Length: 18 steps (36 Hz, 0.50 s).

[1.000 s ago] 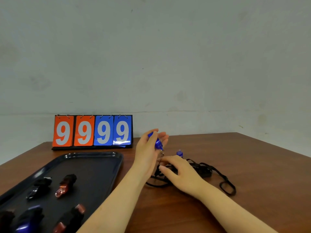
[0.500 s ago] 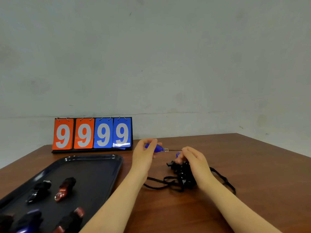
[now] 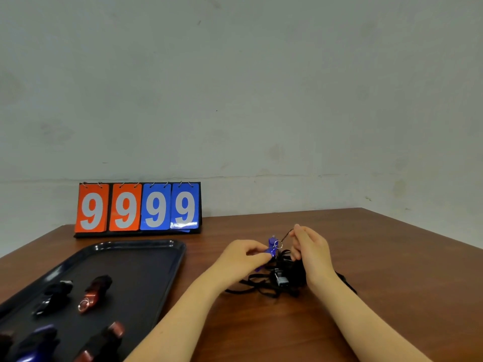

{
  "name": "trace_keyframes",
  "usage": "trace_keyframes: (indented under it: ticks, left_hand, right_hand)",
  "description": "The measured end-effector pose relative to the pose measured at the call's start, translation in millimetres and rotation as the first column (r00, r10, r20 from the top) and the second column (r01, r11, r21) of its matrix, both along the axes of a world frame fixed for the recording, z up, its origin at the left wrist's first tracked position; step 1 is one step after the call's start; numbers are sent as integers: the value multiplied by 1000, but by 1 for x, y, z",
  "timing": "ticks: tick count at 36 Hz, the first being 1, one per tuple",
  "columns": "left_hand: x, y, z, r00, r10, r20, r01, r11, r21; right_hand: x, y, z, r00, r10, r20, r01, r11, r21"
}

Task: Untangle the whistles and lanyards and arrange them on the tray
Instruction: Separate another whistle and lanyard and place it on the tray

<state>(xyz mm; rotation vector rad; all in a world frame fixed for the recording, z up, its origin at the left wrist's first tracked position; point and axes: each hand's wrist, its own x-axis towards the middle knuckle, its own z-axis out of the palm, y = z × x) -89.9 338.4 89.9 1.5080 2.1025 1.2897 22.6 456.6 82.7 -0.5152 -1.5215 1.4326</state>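
Note:
My left hand [image 3: 243, 256] pinches a blue whistle [image 3: 271, 246] just above the table, its metal ring toward my right hand. My right hand [image 3: 311, 249] pinches a thin black cord [image 3: 286, 235] that runs from that ring, and its lower fingers rest on a tangled heap of black lanyards [image 3: 271, 282]. A second blue whistle may stand behind the first; I cannot separate them. On the dark tray [image 3: 146, 259] at the left lie several whistles with wound lanyards, among them a black one [image 3: 53, 296] and a copper one [image 3: 94, 293].
A flip scoreboard [image 3: 138, 209] reading 9999 stands at the back of the wooden table [image 3: 392, 283] against the wall. The table's right edge runs diagonally at the far right. A metal clasp [image 3: 281, 279] shows in the lanyard heap.
The left hand has dropped toward the table with the blue whistle and closed in on the right hand. The right hand now pinches the cord higher up, above the heap.

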Motion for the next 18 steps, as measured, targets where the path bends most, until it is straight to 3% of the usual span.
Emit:
trace_keyframes:
  ticks: [4,9,14,18]
  left_hand:
    - [-2,-2,2,996,-15,82,14,1000,15]
    - [-5,0,1,909,-85,407,29,990,141]
    - [-3,0,7,713,-191,674,-29,953,301]
    - [-5,-3,14,523,-305,796,-166,879,447]
  right_hand:
    - [0,0,0,999,-24,36,23,999,29]
    - [1,-1,0,984,-123,129,96,976,196]
    - [1,-4,-8,912,-287,294,68,811,582]
    - [-1,-1,-13,883,-329,334,17,734,679]
